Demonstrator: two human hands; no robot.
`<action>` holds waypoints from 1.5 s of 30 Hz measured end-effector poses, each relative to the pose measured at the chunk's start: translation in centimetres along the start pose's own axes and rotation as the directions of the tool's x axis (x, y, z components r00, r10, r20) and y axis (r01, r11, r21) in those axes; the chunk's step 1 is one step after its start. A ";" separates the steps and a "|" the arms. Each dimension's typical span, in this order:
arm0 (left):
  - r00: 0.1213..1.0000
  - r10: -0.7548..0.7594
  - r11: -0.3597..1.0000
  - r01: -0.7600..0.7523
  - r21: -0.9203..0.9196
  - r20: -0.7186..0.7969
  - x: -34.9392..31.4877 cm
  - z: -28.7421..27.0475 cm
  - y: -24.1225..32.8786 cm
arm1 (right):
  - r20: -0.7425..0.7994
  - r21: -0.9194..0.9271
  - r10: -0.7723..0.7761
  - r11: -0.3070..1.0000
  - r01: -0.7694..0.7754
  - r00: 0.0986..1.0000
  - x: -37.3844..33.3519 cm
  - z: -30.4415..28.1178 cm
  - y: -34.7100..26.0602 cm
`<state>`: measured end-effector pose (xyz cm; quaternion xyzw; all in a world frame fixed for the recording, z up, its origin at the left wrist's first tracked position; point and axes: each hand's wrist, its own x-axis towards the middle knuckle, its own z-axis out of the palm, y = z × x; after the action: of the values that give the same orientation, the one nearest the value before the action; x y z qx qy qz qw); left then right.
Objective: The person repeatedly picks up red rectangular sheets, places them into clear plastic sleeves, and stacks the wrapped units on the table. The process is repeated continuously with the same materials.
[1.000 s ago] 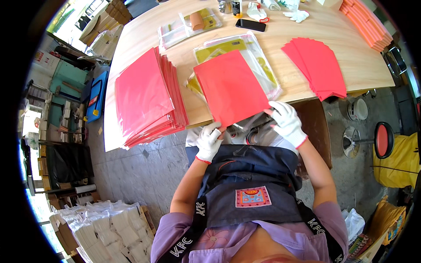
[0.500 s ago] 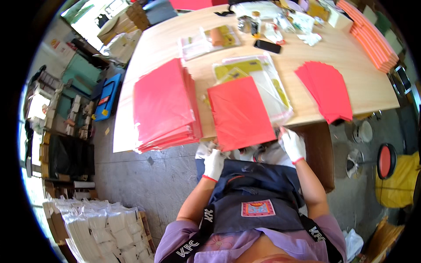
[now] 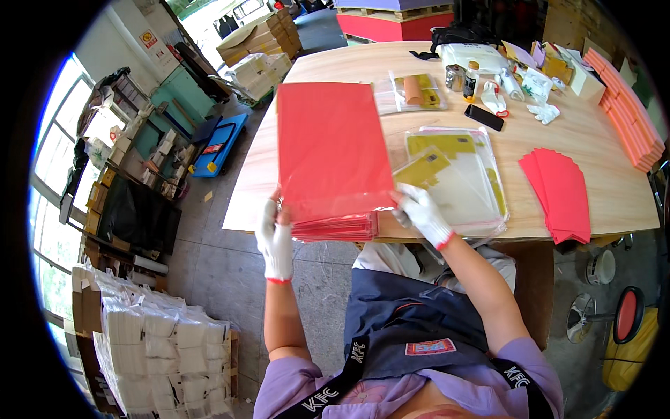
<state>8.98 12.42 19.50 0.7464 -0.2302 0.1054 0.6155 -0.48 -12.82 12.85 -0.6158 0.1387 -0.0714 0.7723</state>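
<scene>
A red sheet in a clear plastic sleeve (image 3: 335,150) is held up by its two near corners. My left hand (image 3: 274,237), in a white glove with bare fingertips, pinches the left corner. My right hand (image 3: 422,213), gloved alike, grips the right corner. Below the sleeve lies a stack of red sleeved sheets (image 3: 335,227), mostly hidden by it. To the right rest clear plastic sleeves (image 3: 467,188) with olive printed pieces. Farther right is a fan of loose red sheets (image 3: 556,192) at the table's near edge.
On the wooden table (image 3: 614,202) are a smaller sleeve pile with an orange roll (image 3: 413,91), a black phone (image 3: 484,117), a bottle (image 3: 471,80) and a loose glove (image 3: 544,113). Orange foam strips (image 3: 621,105) line the right edge. Wrapped white bundles (image 3: 167,356) stand at lower left.
Both hands have carried the red sleeved sheet leftward, from beside the stack to over it. The view has turned, so the table now appears farther right.
</scene>
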 end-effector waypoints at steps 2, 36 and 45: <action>0.991 0.136 0.904 -0.132 0.407 0.019 2.1 -2.8 -5.1 | 0.019 -0.204 -0.102 0.973 0.104 0.995 1.9 2.5 0.0; 0.488 0.278 0.541 -0.791 0.286 0.827 -6.2 27.5 -9.0 | -0.714 0.583 0.287 0.749 0.315 0.639 -18.6 -36.0 5.4; 0.515 0.160 0.550 -0.755 0.358 0.842 -5.8 28.4 -3.2 | -0.828 0.445 0.172 0.779 0.440 0.533 -19.0 -44.2 4.4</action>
<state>1.89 -13.42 7.90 0.7919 -0.6029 0.0519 0.0818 -32.16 -47.59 1.95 -0.2305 0.4067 -0.4595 0.7552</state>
